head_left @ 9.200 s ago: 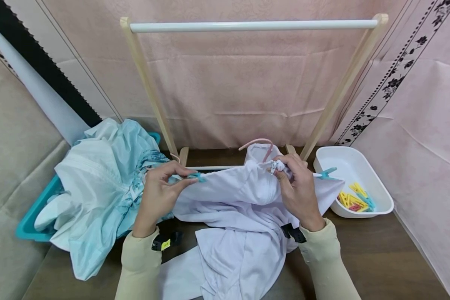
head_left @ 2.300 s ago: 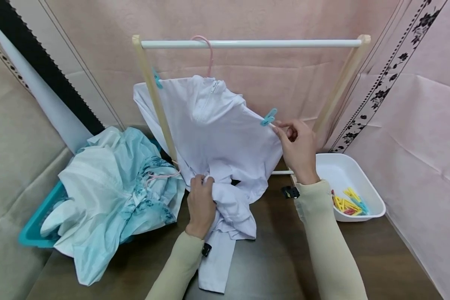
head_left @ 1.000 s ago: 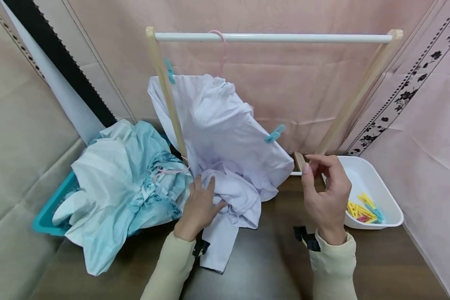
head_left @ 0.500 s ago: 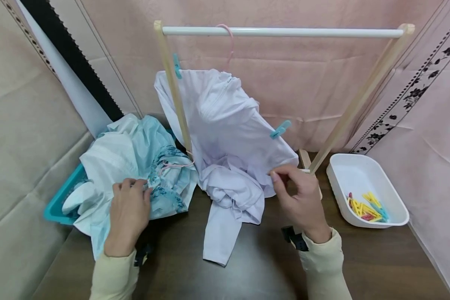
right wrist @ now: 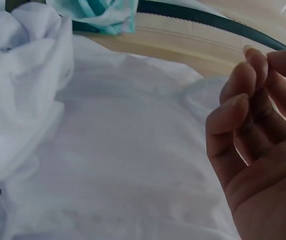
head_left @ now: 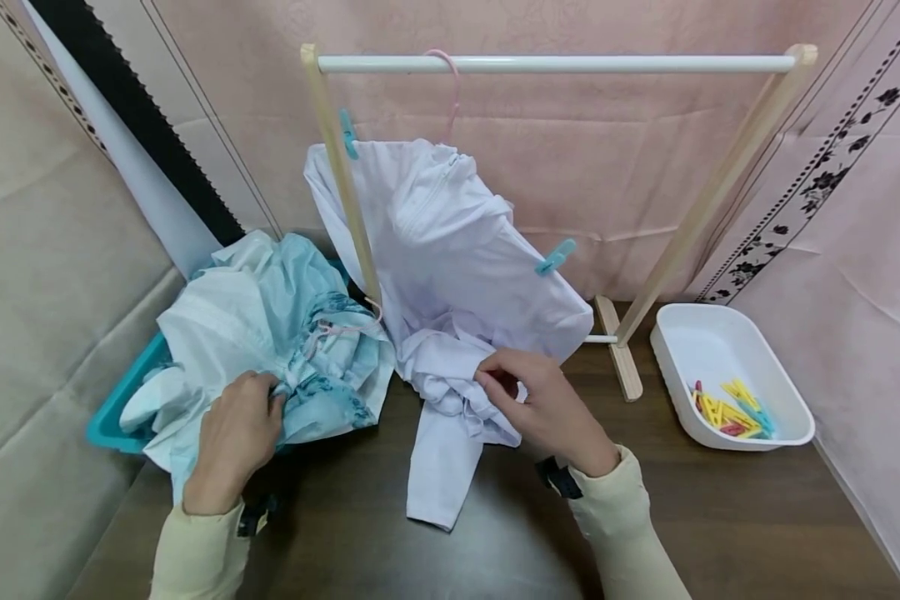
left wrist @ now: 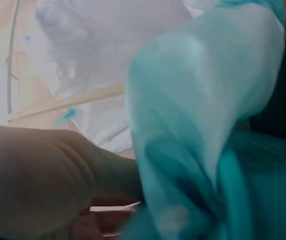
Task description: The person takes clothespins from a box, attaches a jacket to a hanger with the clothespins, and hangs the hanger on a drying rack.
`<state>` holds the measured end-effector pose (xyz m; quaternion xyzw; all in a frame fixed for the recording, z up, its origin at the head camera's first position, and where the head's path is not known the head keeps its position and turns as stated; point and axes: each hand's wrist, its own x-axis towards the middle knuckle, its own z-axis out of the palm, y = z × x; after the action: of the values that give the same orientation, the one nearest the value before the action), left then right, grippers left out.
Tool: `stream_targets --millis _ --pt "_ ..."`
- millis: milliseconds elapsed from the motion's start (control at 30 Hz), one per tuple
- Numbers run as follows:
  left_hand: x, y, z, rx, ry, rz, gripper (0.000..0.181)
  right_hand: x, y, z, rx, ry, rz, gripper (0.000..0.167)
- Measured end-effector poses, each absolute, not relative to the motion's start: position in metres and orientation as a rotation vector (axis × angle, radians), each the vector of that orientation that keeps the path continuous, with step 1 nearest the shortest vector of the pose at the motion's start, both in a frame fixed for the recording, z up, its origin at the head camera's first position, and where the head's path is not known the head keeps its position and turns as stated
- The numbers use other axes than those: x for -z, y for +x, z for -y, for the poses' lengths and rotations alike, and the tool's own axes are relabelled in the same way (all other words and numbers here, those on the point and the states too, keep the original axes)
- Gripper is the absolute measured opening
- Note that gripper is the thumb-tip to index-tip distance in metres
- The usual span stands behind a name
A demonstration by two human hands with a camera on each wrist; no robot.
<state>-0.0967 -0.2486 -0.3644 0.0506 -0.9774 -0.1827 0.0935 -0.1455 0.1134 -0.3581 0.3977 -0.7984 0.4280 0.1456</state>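
- We see the left grip (head_left: 236, 437) over the near part of the blue garment (head_left: 228, 321); most of the cloth lies ahead of it, with the patterned part to its right.
- Its fingers and thumb curl in on a fold, though the cloth hides the tips.
- The garment sits heaped in the teal basket (head_left: 112, 425) and spills over the front; it is too crumpled for us to read a long axis.
- The right grip (head_left: 543, 408), farther from it, is loosely curled and holds nothing, just in front of the white shirt (head_left: 457, 233).
- That shirt hangs tilted from the rod (head_left: 615, 64) on a pink hanger (head_left: 456, 92), its right side lower, a sleeve reaching the worktop (head_left: 525, 542).
- In the way, we judge, are the left post (head_left: 345, 183) and a second hanger (head_left: 337, 330), which lies on the patterned cloth near the post's foot.
- The peg tray (head_left: 780, 375) stands well off to the right.
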Motion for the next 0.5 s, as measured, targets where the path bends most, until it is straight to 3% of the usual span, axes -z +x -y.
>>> stream_targets --millis 233,500 --pt "0.357 -0.090 0.239 0.797 0.208 2.591 0.024 0.362 -0.146 -0.101 -1.284 1.174 2.309 0.011" --pt "0.361 -0.068 0.199 0.911 0.211 2.252 0.014 0.364 -0.139 -0.064 -1.439 0.997 2.326 0.012"
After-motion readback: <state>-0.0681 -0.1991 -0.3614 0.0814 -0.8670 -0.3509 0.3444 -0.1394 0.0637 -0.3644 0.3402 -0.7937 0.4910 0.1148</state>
